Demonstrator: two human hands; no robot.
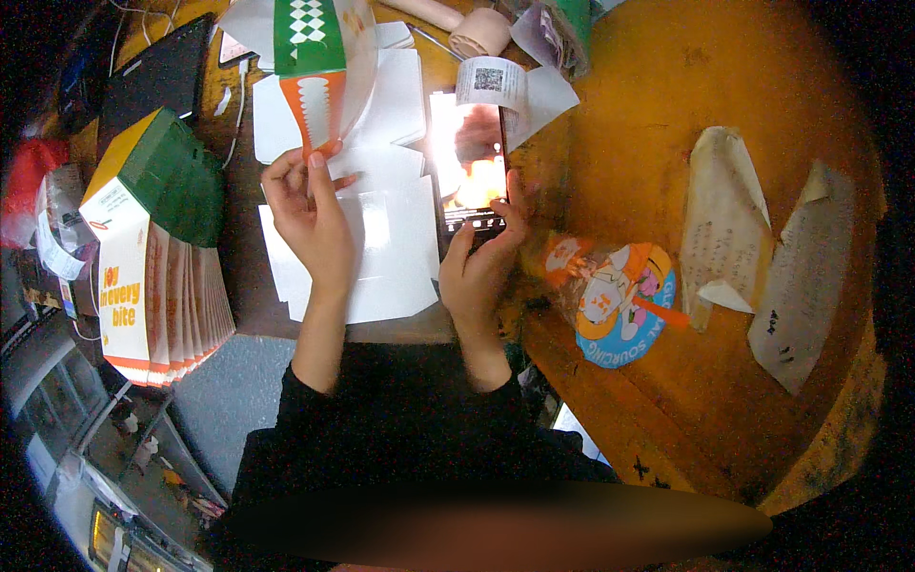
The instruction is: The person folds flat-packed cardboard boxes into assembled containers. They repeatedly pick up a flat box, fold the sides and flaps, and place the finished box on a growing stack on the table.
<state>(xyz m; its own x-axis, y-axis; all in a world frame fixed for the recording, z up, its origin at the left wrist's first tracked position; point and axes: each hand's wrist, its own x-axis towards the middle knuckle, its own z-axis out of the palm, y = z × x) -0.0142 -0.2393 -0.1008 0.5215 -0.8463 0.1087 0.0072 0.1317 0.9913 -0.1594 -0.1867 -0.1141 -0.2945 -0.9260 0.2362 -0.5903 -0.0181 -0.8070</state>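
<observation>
My left hand (313,214) is closed, its thumb and fingers pinching the lower end of a green, white-checked and orange printed carton piece (320,91). Part of that piece is blurred, and its top runs out of view. My right hand (484,262) grips the lower end of a phone (472,162), thumb at the bottom edge and fingers along the right side. The phone's screen is lit with a bright picture. White flat card blanks (376,248) lie in a loose pile beneath my left hand and beside the phone.
A stack of folded printed cartons (157,267) stands at the left table edge. Behind it are a dark laptop-like device (157,81) and a white cable (236,114). A curled paper label (491,81) overlaps the phone's top. Right are a colourful round-ended packet (620,305) and worn paper sheets (732,219).
</observation>
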